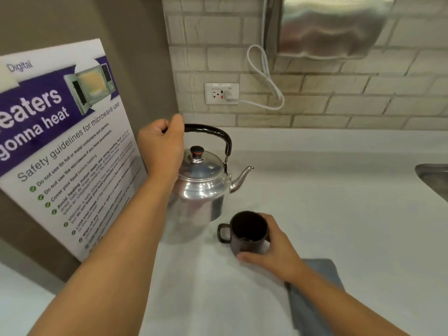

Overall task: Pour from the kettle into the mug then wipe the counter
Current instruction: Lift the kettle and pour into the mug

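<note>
A shiny metal kettle (201, 185) with a black arched handle stands upright on the pale counter (327, 214), its spout pointing right. My left hand (161, 144) is closed around the left end of that handle. In front of the kettle sits a dark brown mug (247, 230), upright, its handle to the left. My right hand (271, 248) wraps the mug's right side from behind. A folded grey cloth (312, 299) lies flat on the counter under my right forearm, partly hidden by it.
A microwave safety poster (60, 141) leans on the brown wall at left. On the brick backsplash are a wall outlet (221, 93) with a white cord and a steel dispenser (332, 27) above. A sink edge (434, 178) shows at far right.
</note>
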The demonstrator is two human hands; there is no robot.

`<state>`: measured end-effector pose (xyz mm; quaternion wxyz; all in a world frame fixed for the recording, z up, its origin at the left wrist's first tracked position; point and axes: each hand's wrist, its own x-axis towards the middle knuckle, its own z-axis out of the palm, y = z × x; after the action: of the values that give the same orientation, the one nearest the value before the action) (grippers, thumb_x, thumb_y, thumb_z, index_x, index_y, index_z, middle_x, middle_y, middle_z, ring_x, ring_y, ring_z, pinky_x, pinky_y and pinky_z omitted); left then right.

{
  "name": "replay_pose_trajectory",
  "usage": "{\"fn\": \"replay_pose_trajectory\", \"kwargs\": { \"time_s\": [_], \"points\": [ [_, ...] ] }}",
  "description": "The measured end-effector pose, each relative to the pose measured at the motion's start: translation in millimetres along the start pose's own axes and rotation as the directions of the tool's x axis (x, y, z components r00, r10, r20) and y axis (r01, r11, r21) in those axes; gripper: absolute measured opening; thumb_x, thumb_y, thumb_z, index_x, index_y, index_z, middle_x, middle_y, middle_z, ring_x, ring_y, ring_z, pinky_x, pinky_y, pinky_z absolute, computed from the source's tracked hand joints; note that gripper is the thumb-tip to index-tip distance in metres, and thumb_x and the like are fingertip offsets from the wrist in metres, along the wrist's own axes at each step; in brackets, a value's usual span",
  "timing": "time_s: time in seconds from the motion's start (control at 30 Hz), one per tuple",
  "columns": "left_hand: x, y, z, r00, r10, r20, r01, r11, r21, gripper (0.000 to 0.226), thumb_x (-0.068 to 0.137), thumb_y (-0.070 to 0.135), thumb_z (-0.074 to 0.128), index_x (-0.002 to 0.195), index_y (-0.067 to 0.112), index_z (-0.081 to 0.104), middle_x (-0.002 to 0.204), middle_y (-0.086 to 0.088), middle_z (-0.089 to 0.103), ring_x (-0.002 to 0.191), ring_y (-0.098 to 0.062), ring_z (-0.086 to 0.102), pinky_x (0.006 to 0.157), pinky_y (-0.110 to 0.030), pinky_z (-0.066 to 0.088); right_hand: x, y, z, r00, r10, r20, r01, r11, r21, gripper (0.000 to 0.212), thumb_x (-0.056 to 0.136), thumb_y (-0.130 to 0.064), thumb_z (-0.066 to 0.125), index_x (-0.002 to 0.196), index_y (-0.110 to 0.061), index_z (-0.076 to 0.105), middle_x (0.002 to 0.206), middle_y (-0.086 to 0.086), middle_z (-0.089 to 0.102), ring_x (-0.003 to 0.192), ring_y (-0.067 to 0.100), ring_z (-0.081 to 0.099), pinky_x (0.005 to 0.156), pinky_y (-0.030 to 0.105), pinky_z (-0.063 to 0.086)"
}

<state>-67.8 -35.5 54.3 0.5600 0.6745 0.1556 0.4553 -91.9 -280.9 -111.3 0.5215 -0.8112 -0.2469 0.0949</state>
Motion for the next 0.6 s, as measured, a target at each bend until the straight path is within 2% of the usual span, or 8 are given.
{"fn": "replay_pose_trajectory", "kwargs": {
  "time_s": [0.13,0.23,0.4,0.53,0.6],
  "points": [
    [-7,11,-5,0.999,0.026,0.034,-0.028,0.999,0.033,0.042,0.071,0.029,0.058,0.035,0.021,0.038,0.035,0.012,0.027,0.042,-0.012,0.026,0.044,-0.025,0.022,9,9,-10,0.997,0.031,-0.064,-0.03,0.999,0.025,0.081,0.059,-0.019,0.09,0.124,-0.026,0.042,0.116,-0.017,0.06,0.107,-0.005,0.056,0.085,0.01,0.044],
    [-13,17,-6,0.998,0.039,0.046,-0.043,0.996,0.074,0.04,0.068,0.03,0.058,0.035,0.02,0.038,0.034,0.01,0.026,0.042,-0.011,0.025,0.043,-0.024,0.021,15,14,-19,0.992,0.064,-0.11,-0.062,0.998,0.027,0.08,0.06,-0.014,0.089,0.123,-0.025,0.041,0.114,-0.017,0.058,0.1,-0.015,0.054,0.077,0.002,0.042],
    [-24,23,-4,0.993,0.074,0.091,-0.091,0.975,0.204,0.035,0.068,0.033,0.057,0.036,0.023,0.047,0.03,0.009,0.031,0.034,-0.006,0.027,0.036,-0.017,0.022,17,19,-22,0.979,0.096,-0.182,-0.089,0.995,0.042,0.08,0.059,-0.011,0.087,0.122,-0.025,0.039,0.112,-0.019,0.055,0.098,-0.02,0.052,0.075,-0.002,0.041],
    [-31,25,1,0.991,0.071,0.118,-0.1,0.961,0.259,0.034,0.067,0.036,0.054,0.037,0.022,0.047,0.031,0.007,0.03,0.035,-0.008,0.026,0.036,-0.019,0.023,15,18,-17,0.972,0.083,-0.219,-0.073,0.996,0.055,0.08,0.061,-0.011,0.086,0.122,-0.028,0.037,0.112,-0.021,0.054,0.099,-0.021,0.05,0.075,-0.002,0.04],
    [-34,24,5,0.989,0.074,0.129,-0.108,0.953,0.284,0.035,0.069,0.035,0.056,0.041,0.015,0.048,0.032,0.007,0.029,0.037,-0.009,0.026,0.041,-0.02,0.024,14,18,-15,0.969,0.082,-0.233,-0.069,0.996,0.063,0.08,0.062,-0.013,0.086,0.122,-0.03,0.036,0.112,-0.021,0.054,0.099,-0.022,0.05,0.075,-0.002,0.04]
  ]
}}
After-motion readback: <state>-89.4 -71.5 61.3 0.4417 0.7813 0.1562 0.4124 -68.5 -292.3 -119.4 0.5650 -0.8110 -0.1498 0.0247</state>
